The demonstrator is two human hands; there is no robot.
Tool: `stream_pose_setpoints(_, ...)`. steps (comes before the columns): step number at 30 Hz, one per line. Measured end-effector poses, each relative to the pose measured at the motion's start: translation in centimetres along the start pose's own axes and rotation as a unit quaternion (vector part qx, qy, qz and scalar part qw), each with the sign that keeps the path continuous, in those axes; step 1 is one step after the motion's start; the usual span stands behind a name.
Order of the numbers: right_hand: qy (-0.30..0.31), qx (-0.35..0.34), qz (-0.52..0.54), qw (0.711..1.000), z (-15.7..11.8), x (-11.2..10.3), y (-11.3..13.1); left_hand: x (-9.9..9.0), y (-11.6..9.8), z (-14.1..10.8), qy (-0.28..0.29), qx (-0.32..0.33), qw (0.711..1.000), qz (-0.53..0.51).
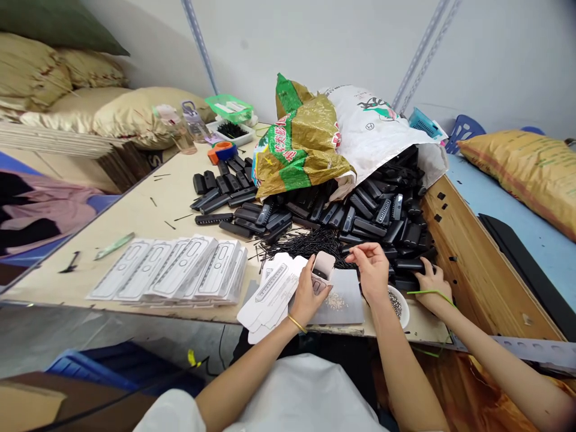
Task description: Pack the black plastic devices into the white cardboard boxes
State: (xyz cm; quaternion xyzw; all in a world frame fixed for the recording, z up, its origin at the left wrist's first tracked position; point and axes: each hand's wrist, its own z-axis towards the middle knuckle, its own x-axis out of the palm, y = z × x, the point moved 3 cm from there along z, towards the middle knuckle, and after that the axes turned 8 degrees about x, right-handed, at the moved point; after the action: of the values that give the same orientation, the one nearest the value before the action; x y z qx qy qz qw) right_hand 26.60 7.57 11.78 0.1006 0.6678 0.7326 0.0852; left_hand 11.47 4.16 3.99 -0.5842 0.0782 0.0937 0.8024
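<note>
My left hand (306,301), with a yellow bangle at the wrist, is closed round a small white box (324,262). The box's end flap stands up, and something black shows inside its mouth. To the right, my right hand (372,270) is raised with thumb and fingertips pinched; anything between them is too small to make out. Below and left of the box lie flat white printed cartons (271,291). A grey mat (351,291) under my hands bears tiny pale pieces (335,301). Behind them spreads a heap of thin black sticks (310,245).
Another person's hand (432,281) reaches in from the right onto the black plastic cases (364,225). A white bowl of small metal parts (403,310) stands by my right forearm. Filled cartons (180,267) stand in rows at left. Sacks (306,144) cover the pile's back. A wooden board (486,258) edges the right.
</note>
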Motion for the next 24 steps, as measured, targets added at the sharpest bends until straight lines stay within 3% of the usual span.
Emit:
stream_pose_setpoints(2,0.05,-0.022,-0.093,0.994,-1.1,1.1,0.3,0.1,0.1,-0.1,-0.007,-0.002,1.0,-0.008)
stream_pose_setpoints(4,0.134,-0.062,-0.204,0.968,-2.1,1.5,0.3,0.1,0.2,-0.2,-0.01,-0.001,1.0,-0.012)
stream_pose_setpoints(6,0.17,-0.087,-0.244,0.951,-2.6,1.4,-0.2,-0.1,0.1,-0.4,-0.016,0.005,1.0,-0.01)
stream_pose_setpoints(10,0.095,-0.018,-0.151,0.984,-2.2,1.9,-3.0,-0.3,-0.2,-0.4,-0.007,0.02,1.0,-0.004)
stream_pose_setpoints(13,0.092,0.034,-0.105,0.99,-2.4,3.4,-5.0,-0.5,-0.3,-0.2,0.023,0.021,0.999,-0.012)
stream_pose_setpoints(15,0.082,-0.008,-0.128,0.988,-3.2,4.3,-5.3,-0.6,-0.1,-0.1,0.021,0.008,0.999,-0.038)
stream_pose_setpoints(19,0.083,-0.156,-0.193,0.965,-5.3,5.3,-4.3,-0.7,0.3,0.0,0.02,-0.025,0.992,-0.119)
stream_pose_setpoints(24,0.045,-0.154,-0.204,0.966,-5.2,4.7,-4.2,-0.6,-0.1,-0.1,0.037,-0.039,0.995,-0.083)
